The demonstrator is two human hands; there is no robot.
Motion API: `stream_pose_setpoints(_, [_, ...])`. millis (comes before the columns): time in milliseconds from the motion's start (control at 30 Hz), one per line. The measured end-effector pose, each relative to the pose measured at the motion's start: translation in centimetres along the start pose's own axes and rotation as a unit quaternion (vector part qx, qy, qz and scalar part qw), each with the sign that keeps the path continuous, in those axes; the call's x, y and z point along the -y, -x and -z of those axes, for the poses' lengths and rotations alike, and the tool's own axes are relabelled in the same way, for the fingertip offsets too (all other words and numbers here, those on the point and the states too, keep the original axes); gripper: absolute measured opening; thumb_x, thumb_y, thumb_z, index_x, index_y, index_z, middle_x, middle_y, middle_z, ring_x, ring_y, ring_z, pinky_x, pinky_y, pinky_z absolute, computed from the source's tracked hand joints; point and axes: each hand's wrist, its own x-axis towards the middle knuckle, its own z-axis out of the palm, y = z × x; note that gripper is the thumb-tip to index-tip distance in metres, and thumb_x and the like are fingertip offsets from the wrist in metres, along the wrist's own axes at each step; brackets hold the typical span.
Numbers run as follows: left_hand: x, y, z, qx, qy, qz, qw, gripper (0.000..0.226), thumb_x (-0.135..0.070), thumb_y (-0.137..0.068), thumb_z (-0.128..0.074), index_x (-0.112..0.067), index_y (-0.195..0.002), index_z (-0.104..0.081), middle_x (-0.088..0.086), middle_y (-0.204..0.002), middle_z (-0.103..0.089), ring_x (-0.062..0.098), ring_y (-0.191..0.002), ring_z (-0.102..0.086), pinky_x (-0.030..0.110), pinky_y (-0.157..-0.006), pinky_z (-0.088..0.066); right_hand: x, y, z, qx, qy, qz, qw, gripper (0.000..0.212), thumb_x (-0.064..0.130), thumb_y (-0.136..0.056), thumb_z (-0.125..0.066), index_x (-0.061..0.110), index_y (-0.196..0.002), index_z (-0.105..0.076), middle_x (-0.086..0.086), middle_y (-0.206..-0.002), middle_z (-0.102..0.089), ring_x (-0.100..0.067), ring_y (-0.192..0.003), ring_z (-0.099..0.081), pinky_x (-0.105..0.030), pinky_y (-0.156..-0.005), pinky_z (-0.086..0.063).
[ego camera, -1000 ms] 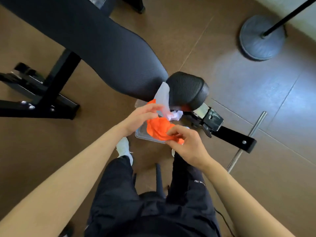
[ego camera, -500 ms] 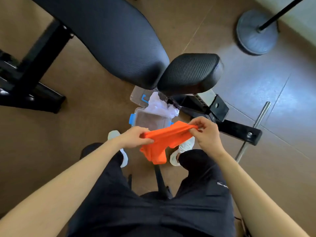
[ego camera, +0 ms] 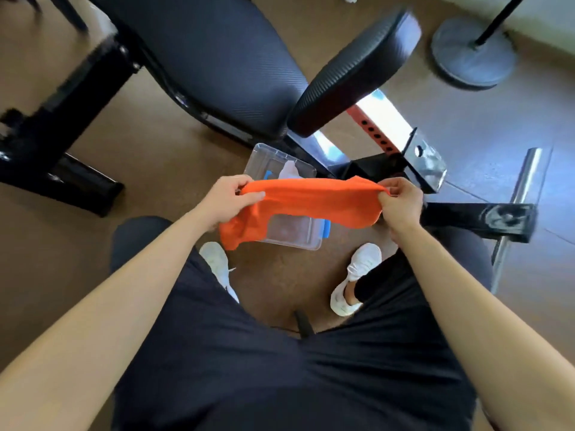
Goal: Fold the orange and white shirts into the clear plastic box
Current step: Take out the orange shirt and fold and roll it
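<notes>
The orange shirt (ego camera: 306,202) hangs stretched between both grips above the open clear plastic box (ego camera: 292,234), the crumpled white shirt (ego camera: 289,173) lying beyond.

A person seen from above is wearing loose black trousers (ego camera: 236,362) that are creasing across the lap, and white trainers: one (ego camera: 217,265) is showing beside the left leg, the other (ego camera: 354,275) beside the right. Both forearms are showing bare, with no sleeves, down to the left hand (ego camera: 222,200) and right hand (ego camera: 401,203).
</notes>
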Motion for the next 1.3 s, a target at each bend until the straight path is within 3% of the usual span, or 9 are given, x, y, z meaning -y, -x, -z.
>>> stream_pose_setpoints(267, [-10.9, 5.0, -1.7, -0.058, 0.187, -0.022, 0.98, 0.007, -0.015, -0.094, -0.068, -0.014, -0.087, -0.066, 0.006, -0.075, -0.063, 0.015, -0.061, -0.057, 0.026, -0.055, -0.046, 3.5, 7.6, 2.1, 0.154, -0.133, 0.112, 0.973, 0.041, 0.034, -0.077, -0.079, 0.023, -0.114, -0.069, -0.003, -0.113, -0.071, -0.017, -0.098, -0.07, -0.036, -0.085, -0.058])
stream_pose_setpoints(367, [-13.1, 6.4, -3.0, -0.07, 0.242, -0.014, 0.968, 0.01, -0.015, -0.095, -0.067, -0.015, -0.085, -0.064, 0.006, -0.076, -0.06, 0.016, -0.065, -0.056, 0.03, -0.06, -0.045, 4.8, 11.6, 1.3, 0.214, -0.141, 0.151, 0.955, 0.04, 0.026, -0.083, -0.081, 0.017, -0.119, -0.067, -0.01, -0.114, -0.07, -0.01, -0.089, -0.069, -0.024, -0.08, -0.057])
stream_pose_setpoints(533, [-14.8, 8.7, -3.7, -0.079, 0.385, -0.018, 0.919, 0.007, -0.015, -0.098, -0.062, -0.014, -0.091, -0.065, 0.008, -0.083, -0.068, 0.019, -0.075, -0.067, 0.032, -0.069, -0.059, 5.2, 15.0, -1.4, 0.216, -0.05, 0.2, 0.954, 0.047, 0.043, -0.074, -0.083, 0.022, -0.111, -0.065, 0.002, -0.1, -0.071, -0.017, -0.093, -0.067, -0.031, -0.081, -0.055])
stream_pose_setpoints(633, [-14.8, 9.2, -2.4, -0.078, 0.421, -0.038, 0.903, 0.01, -0.016, -0.099, -0.061, -0.014, -0.091, -0.066, 0.007, -0.083, -0.071, 0.017, -0.075, -0.07, 0.032, -0.071, -0.061, 5.0, 13.8, -1.3, 0.179, 0.017, 0.194, 0.964, 0.015, 0.02, -0.08, -0.077, 0.015, -0.084, -0.063, 0.007, -0.072, -0.06, -0.01, -0.069, -0.055, -0.033, -0.068, -0.042])
stream_pose_setpoints(733, [-13.7, 8.7, 0.1, -0.134, 0.372, -0.052, 0.917, 0.01, -0.016, -0.098, -0.064, -0.015, -0.089, -0.066, 0.004, -0.081, -0.072, 0.015, -0.073, -0.07, 0.029, -0.065, -0.06, 4.2, 12.0, 0.3, 0.172, 0.018, 0.183, 0.968, 0.024, 0.007, -0.083, -0.072, 0.023, -0.071, -0.059, 0.011, -0.063, -0.052, -0.001, -0.055, -0.047, -0.021, -0.061, -0.039])
stream_pose_setpoints(933, [-7.3, 4.8, 1.7, -0.267, 0.179, 0.046, 0.946, 0.032, -0.035, -0.069, -0.088, -0.02, -0.088, -0.067, 0.004, -0.093, -0.071, 0.025, -0.084, -0.073, 0.045, -0.078, -0.064, 3.3, 9.4, 2.9, 0.186, -0.09, 0.174, 0.963, 0.011, 0.016, -0.088, -0.077, 0.019, -0.097, -0.071, -0.014, -0.082, -0.074, -0.013, -0.071, -0.066, -0.025, -0.064, -0.052])
stream_pose_setpoints(1033, [-4.5, 4.2, 0.2, -0.305, 0.119, 0.063, 0.943, 0.044, -0.029, -0.072, -0.088, -0.015, -0.105, -0.062, -0.003, -0.089, -0.064, 0.012, -0.075, -0.066, 0.031, -0.075, -0.058, 3.6, 8.9, 2.9, 0.195, -0.129, 0.161, 0.959, 0.012, 0.017, -0.092, -0.072, 0.017, -0.104, -0.07, -0.024, -0.085, -0.072, -0.019, -0.069, -0.06, -0.025, -0.057, -0.047])
stream_pose_setpoints(1167, [-0.4, 3.1, -1.5, -0.199, 0.061, 0.045, 0.977, 0.019, -0.032, -0.073, -0.08, -0.023, -0.086, -0.07, 0.006, -0.083, -0.071, 0.019, -0.074, -0.066, 0.053, -0.081, -0.061, 4.3, 8.2, 2.0, 0.221, -0.139, 0.145, 0.954, 0.006, 0.014, -0.094, -0.069, 0.019, -0.097, -0.072, 0.001, -0.073, -0.071, -0.01, -0.064, -0.062, -0.022, -0.058, -0.049])
stream_pose_setpoints(1300, [0.5, 2.8, -1.2, -0.122, -0.043, -0.007, 0.992, 0.04, -0.029, -0.066, -0.086, -0.026, -0.105, -0.075, 0.001, -0.092, -0.076, 0.014, -0.084, -0.069, 0.037, -0.091, -0.057, 5.5, 7.9, 0.9, 0.242, -0.166, 0.113, 0.949, 0.008, 0.011, -0.094, -0.068, 0.008, -0.101, -0.072, -0.006, -0.08, -0.072, -0.016, -0.069, -0.064, -0.026, -0.062, -0.054])
